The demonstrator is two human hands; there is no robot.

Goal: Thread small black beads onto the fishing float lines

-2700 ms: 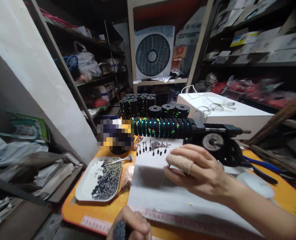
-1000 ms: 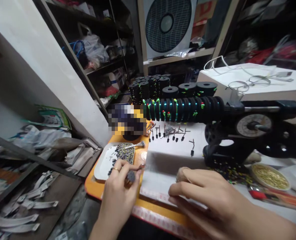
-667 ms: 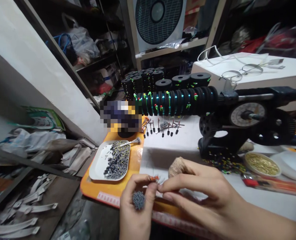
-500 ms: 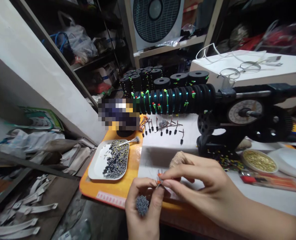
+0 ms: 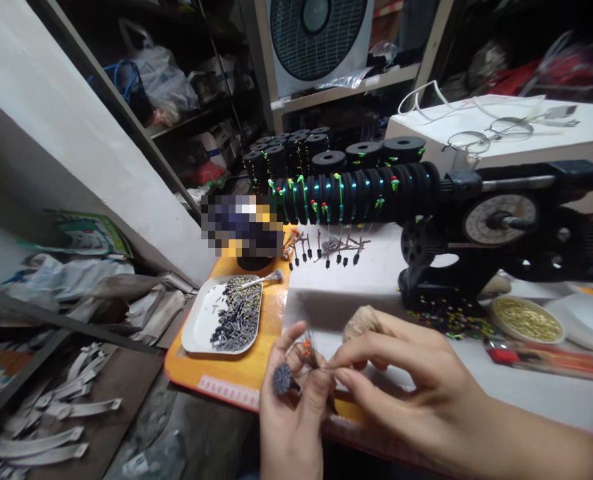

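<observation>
My left hand [image 5: 291, 417] grips a grey bundle of small parts [image 5: 281, 378], its lower half hidden in my fist. My right hand [image 5: 406, 373] pinches something too blurred to identify beside it, over the counter [image 5: 226, 383] edge.

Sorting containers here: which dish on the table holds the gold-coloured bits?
The small round dish at the right, below the black geared machine; the white tray at the left holds dark grey pieces.
</observation>
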